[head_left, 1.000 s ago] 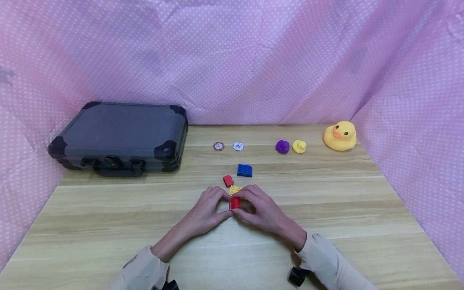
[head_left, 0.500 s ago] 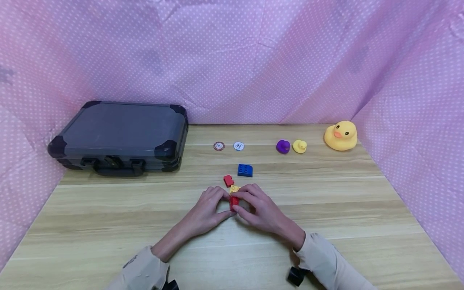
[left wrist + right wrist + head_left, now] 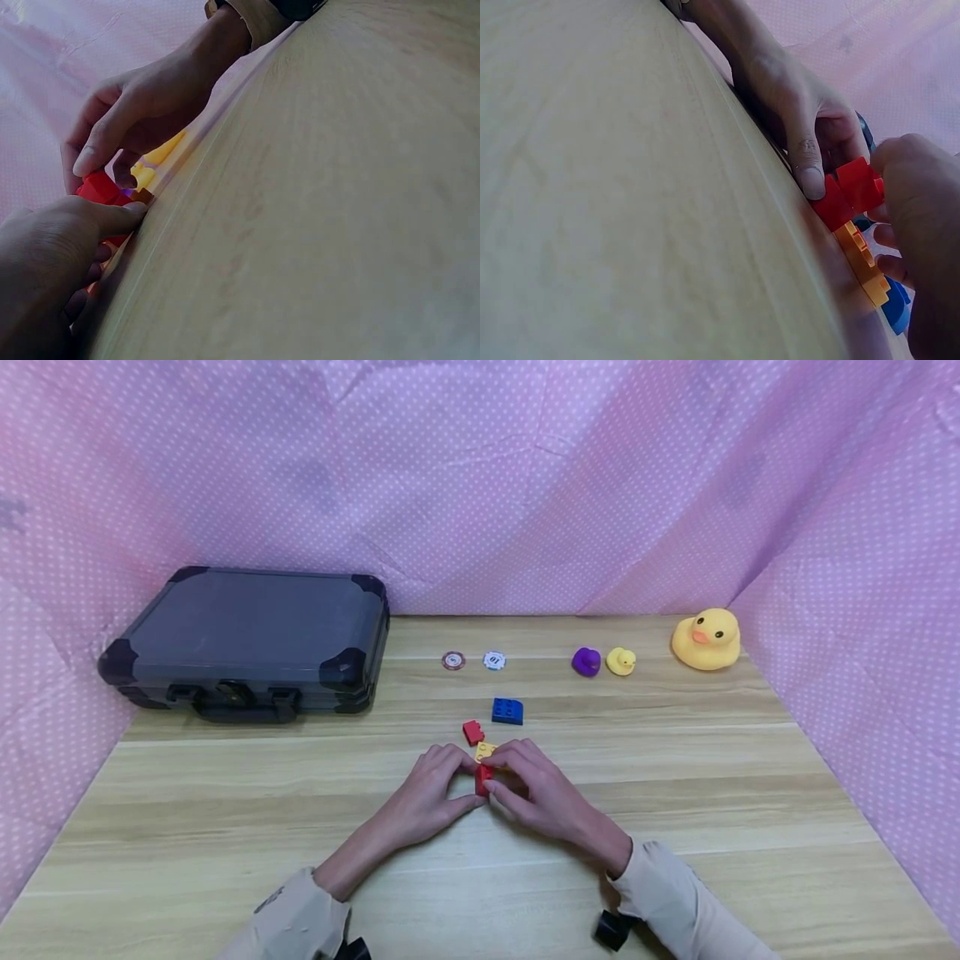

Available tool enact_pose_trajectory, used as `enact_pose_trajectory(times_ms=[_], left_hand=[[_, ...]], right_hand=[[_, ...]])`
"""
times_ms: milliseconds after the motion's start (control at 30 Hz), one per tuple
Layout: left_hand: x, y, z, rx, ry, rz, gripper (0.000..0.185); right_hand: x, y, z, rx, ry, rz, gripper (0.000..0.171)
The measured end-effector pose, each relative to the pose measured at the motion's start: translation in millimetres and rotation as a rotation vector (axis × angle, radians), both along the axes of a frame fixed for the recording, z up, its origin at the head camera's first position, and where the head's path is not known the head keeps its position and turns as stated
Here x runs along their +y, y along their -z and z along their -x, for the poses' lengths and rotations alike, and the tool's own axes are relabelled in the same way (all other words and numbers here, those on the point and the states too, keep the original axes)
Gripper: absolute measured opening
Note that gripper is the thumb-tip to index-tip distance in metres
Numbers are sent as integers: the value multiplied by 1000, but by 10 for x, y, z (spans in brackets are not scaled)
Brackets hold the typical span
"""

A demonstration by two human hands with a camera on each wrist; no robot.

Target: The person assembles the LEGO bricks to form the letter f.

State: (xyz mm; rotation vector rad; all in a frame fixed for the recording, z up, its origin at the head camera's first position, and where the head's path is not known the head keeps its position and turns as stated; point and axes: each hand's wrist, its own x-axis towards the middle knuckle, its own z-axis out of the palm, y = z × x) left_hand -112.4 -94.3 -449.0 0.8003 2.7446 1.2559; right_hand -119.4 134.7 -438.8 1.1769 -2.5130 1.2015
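Both hands meet mid-worktop (image 3: 225, 827) (pale wood-grain laminate). Left hand (image 3: 425, 793) and right hand (image 3: 542, 793) pinch a glossy red studded brick (image 3: 483, 779) between curled fingers (image 3: 808, 169) and thumbs; it sits on the worktop, touching a yellow studded brick (image 3: 485, 750) at its 12 o'clock. Loose red brick (image 3: 472, 732) at 11, blue four-stud brick (image 3: 507, 711) at 12. Grey hard-shell case (image 3: 247, 643) at 10. Two round chips (image 3: 473, 661) and smooth rubber ducks (image 3: 705, 640) further out, 12 to 2.
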Motion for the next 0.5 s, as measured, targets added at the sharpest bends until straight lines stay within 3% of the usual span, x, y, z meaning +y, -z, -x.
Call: enact_pose_trajectory(times_ms=[500], left_hand=[[0, -6, 0, 23, 1, 27, 34]], right_hand=[[-30, -63, 40, 129, -39, -125, 29]])
